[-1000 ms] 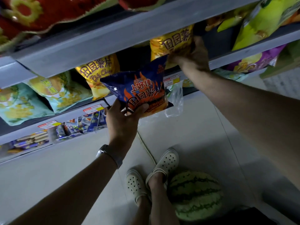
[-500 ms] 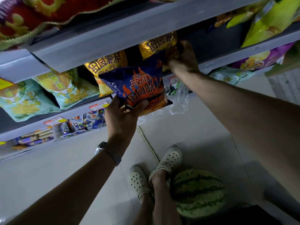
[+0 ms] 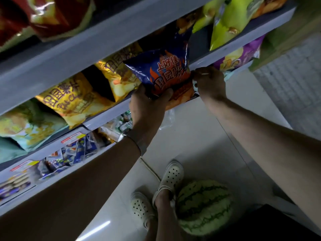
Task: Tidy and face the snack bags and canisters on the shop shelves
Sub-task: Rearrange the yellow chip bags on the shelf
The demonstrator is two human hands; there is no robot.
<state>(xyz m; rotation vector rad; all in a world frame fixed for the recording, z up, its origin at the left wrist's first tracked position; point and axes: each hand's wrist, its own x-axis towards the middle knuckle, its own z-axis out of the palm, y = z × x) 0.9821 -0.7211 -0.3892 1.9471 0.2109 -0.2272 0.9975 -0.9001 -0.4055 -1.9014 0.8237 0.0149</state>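
Facing step: left hand (image 3: 147, 108) grips blue chip bag (image 3: 165, 66) at its base, right hand (image 3: 210, 82) pinches its side edge (label outward); next, probably, seat it upright beside yellow bags (image 3: 69, 96).

- One blue bag (image 3: 163, 70), centre.
- Two yellow bags (image 3: 69, 100), (image 3: 119, 73), left of centre.
- One red bag (image 3: 57, 13), upper left.
- One purple bag (image 3: 243, 56), right.
- At least two lime bags (image 3: 231, 20), (image 3: 203, 16), upper right.
- At least one teal bag (image 3: 26, 126), left edge.
- Two hands: left hand (image 3: 147, 108), right hand (image 3: 210, 82).
- One watch (image 3: 137, 141), centre.
- Two shoes (image 3: 172, 176), (image 3: 140, 207), bottom centre.
- One watermelon (image 3: 205, 207), bottom.
- Two price tags (image 3: 73, 138), (image 3: 22, 165), lower left.
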